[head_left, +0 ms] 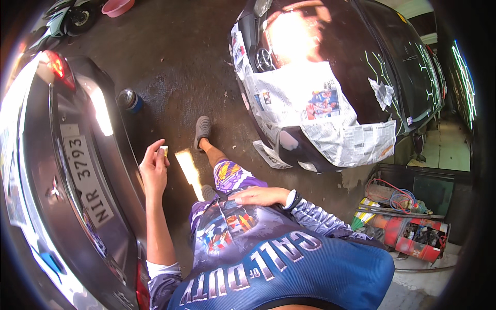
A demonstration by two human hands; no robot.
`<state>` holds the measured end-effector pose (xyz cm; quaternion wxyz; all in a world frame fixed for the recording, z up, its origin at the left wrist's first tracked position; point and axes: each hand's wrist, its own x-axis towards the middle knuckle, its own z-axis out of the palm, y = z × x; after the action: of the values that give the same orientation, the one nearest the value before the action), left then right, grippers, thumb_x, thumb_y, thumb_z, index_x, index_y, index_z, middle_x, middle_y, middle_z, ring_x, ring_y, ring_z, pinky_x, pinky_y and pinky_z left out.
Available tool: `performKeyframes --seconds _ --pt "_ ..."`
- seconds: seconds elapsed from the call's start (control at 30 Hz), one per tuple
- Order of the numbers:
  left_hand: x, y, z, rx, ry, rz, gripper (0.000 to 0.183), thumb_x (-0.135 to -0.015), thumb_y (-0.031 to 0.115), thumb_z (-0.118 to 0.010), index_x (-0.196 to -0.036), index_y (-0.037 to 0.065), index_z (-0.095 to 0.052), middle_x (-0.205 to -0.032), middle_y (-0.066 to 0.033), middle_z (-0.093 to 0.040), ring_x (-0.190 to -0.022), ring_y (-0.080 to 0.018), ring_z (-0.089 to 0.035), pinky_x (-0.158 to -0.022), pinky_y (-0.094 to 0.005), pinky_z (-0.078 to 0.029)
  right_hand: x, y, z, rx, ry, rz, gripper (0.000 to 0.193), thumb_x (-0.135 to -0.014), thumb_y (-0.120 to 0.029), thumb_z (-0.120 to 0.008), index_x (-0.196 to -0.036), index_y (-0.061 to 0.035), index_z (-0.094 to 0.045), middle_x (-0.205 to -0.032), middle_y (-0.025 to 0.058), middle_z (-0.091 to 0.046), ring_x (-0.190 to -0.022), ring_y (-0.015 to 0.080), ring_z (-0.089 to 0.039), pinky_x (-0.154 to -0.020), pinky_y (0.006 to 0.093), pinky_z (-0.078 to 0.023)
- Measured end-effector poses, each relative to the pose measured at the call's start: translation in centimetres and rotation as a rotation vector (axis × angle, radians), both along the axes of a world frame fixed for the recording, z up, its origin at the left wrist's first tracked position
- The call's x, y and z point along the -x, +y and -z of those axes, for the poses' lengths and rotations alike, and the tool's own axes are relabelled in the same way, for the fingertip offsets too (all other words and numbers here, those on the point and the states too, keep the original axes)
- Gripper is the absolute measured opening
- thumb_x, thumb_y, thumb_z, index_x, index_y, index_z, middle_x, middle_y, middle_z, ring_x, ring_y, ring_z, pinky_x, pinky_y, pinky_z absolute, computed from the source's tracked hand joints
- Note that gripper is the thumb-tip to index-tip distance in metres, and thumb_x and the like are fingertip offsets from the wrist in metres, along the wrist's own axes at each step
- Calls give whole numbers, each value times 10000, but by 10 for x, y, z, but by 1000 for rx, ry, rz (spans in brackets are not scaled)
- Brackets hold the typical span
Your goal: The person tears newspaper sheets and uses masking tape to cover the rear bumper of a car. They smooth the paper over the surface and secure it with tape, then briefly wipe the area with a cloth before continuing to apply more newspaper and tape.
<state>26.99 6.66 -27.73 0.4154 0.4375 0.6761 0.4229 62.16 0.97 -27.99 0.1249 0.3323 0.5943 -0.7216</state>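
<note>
My left hand [154,168] is raised beside the rear of the dark grey car, its fingers closed on a small white-and-yellow object [165,150]. Most of that object is hidden by the fingers, so its kind cannot be made out. My right hand [261,196] lies flat against the lower front of my printed shirt [281,258], fingers stretched out and holding nothing. The grey car [111,170] stands close along my left side.
Newspaper sheets [356,142] cover the front corner of a dark car [356,46] ahead to the right. A round can [129,99] stands on the wet floor [175,67]. Behind are a pink basin [117,6] and a motorbike [77,18]. Red equipment with hoses [413,235] sits at right.
</note>
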Motion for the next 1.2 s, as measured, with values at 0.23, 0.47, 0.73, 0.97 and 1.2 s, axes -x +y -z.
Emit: performKeyframes --seconds 0.23,0.47,0.73,0.97,1.2 --pt "24 121 52 419 132 60 249 -1051 149 -607 -1216 22 -743 -695 -43 -649 -645 -96 -591 -629 -301 -495 27 239 31 -24 -24 591 337 -1077 -215 -635 -1348 -27 -704 -1194 62 -779 -1139 118 -684 -1016 307 -528" --pt "87 196 79 370 -56 -139 234 -1043 124 -609 -1188 6 -750 -768 -18 -655 -710 -91 -598 -660 -280 -488 16 363 48 -214 -250 626 280 -1015 -202 -691 -1223 -25 -752 -1097 97 -801 -1013 170 -749 -903 328 -565" --pt "166 359 76 357 49 93 279 -1067 156 -612 -1290 11 -694 -761 -4 -618 -706 -89 -567 -649 -272 -459 -8 375 81 -424 -912 659 236 -942 -206 -724 -1133 -77 -777 -1037 135 -797 -981 279 -759 -895 396 -564" --pt "172 481 36 200 -174 309 371 -1106 186 -565 -1439 23 -549 -761 -33 -630 -558 -59 -478 -508 -223 -384 44 382 45 -586 -629 936 222 -977 -182 -722 -1158 -67 -779 -991 104 -805 -877 185 -760 -817 350 -589" --pt "95 488 -2 321 -141 525 377 -1098 157 -552 -1460 53 -556 -776 -24 -650 -567 -53 -501 -502 -218 -385 137 400 0 -631 -328 998 191 -992 -168 -698 -1130 -59 -772 -1002 136 -783 -885 260 -764 -779 368 -590"
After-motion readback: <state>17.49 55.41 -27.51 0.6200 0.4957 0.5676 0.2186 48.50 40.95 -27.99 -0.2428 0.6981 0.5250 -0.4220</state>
